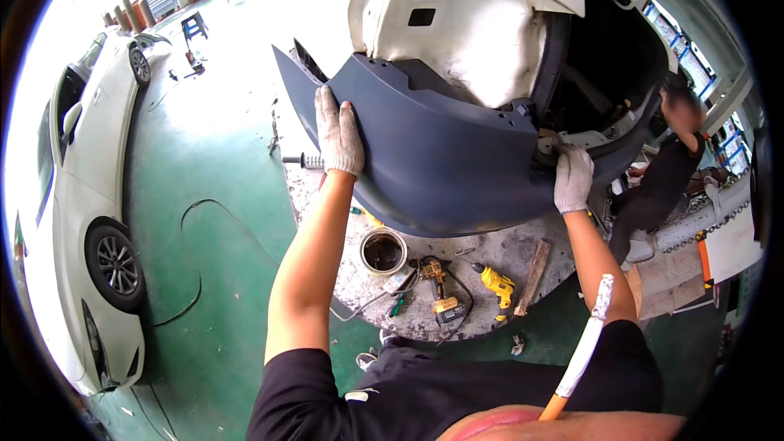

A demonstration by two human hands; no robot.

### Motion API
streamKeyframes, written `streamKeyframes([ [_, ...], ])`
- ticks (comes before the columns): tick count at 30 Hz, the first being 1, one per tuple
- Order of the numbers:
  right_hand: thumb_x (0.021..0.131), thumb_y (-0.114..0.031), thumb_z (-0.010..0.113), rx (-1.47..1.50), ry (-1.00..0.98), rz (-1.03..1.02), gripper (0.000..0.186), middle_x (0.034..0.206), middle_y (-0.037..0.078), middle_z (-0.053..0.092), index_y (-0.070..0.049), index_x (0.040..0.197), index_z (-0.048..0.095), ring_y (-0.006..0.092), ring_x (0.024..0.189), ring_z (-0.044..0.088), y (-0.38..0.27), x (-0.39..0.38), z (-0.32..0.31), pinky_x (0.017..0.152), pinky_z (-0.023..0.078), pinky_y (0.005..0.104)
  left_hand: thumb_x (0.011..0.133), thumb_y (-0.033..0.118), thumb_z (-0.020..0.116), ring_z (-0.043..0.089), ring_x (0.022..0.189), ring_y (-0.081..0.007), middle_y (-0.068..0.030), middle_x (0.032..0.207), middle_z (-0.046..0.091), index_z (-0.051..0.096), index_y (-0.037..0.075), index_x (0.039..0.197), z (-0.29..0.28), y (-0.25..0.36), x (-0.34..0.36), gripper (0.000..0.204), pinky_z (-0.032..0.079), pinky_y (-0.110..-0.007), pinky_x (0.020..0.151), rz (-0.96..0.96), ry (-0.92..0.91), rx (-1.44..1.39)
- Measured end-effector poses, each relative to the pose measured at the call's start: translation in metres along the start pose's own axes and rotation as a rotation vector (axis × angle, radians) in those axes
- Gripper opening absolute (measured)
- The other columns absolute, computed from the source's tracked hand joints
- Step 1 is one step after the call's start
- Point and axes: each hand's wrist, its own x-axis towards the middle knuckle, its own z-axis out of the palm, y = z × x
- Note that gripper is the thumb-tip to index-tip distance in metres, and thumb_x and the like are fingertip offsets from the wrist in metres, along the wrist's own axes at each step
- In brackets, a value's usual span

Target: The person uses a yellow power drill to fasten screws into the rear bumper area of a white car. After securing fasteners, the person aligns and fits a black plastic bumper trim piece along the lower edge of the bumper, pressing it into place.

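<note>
A dark grey-blue car bumper (441, 151) spans the middle, lying along the back of a car whose white body panel (457, 33) shows above it. My left hand (338, 135), in a white knitted glove, lies flat on the bumper's left part with fingers stretched upward. On the right, my gloved right hand (574, 178) grips the bumper's upper edge, its fingertips bent over the rim and partly hidden. Beside that hand an opening shows a metal bracket (600, 143) behind the bumper.
Under the bumper, a stained round platform (343, 269) holds an open can (383, 251), a yellow drill (496, 287), another cordless power tool (441, 290) and a wooden block (534, 278). A co-worker (665, 171) crouches at right. A white car (90, 204) stands left; a cable (196, 278) crosses the green floor.
</note>
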Motion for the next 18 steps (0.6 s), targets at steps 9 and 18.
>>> streamKeyframes([
  [9,0.106,-0.023,0.049,0.059,0.12,0.177,0.041,0.145,0.021,0.061,0.002,0.136,0.064,0.0418,0.14,0.052,-0.075,-0.01,0.017,0.124,0.033,0.0512,0.116,0.04,0.035,0.032,0.157,-0.032,-0.0213,0.171,0.032,0.036,-0.002,0.164,-0.001,-0.058,0.074,0.063,0.023,-0.039,0.129,-0.29,0.041,-0.109],
  [18,0.112,-0.022,0.037,-0.116,0.184,0.5,0.049,0.15,0.031,0.055,0.01,0.146,0.052,0.0469,0.145,0.046,-0.101,-0.043,0.048,0.126,0.032,0.0498,0.113,0.046,0.041,0.049,0.141,-0.0334,-0.0236,0.158,0.046,0.042,-0.005,0.157,0.013,-0.132,0.179,0.068,0.037,-0.039,0.119,-0.454,0.062,-0.392],
])
